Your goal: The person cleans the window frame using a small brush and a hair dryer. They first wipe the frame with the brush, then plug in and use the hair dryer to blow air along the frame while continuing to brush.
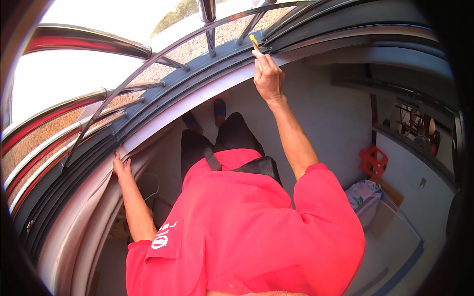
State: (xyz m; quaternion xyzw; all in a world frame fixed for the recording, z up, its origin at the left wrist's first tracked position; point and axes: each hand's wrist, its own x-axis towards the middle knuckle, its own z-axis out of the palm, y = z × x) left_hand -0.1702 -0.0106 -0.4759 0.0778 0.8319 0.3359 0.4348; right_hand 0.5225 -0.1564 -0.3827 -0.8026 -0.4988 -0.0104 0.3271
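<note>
My right hand point(269, 76) is closed round a small brush with a yellow tip point(254, 40). It reaches up to the far right part of the window track point(207, 75), and the brush tip is by the dark frame corner. My left hand point(122, 166) rests at the left end of the pale window sill point(182, 102), against the beige curtain point(74, 222). Its fingers look spread, with nothing visible held in them. Dark grooves of the sliding window frame run between my two hands.
Shiny metal railing bars point(89, 39) cross outside the window at the upper left. Below me are my feet in dark slippers on the grey floor. A red plastic stool point(373, 160) and a bed edge with floral cloth point(364, 191) lie to the right.
</note>
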